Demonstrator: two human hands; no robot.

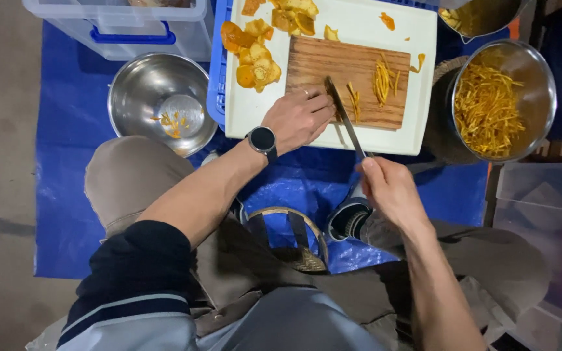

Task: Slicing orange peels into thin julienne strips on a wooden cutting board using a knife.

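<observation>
Right hand (388, 188): fingers clenched round the handle of a knife (345, 117), blade angled onto the wooden cutting board (333, 68). Left hand (299, 117): fingers curled, pressing down on the board just beside the blade. Board lies on a white tray (417, 78); orange strips (382, 81) on the board, more in the steel bowl (541, 71) at right.

left hand (299, 117): on near-left corner of cutting board (349, 81), fingertips against knife (345, 118) blade
right hand (390, 190): nearer the person than the board, gripping knife handle
board: on tray (372, 23)
cut strips (382, 79): on board, beyond and right of left hand
peel pieces (255, 55): on tray, beyond left hand
full bowl (501, 99): right of both hands
near-empty bowl (161, 101): left of left hand
bin (125, 26): beyond that bowl
</observation>
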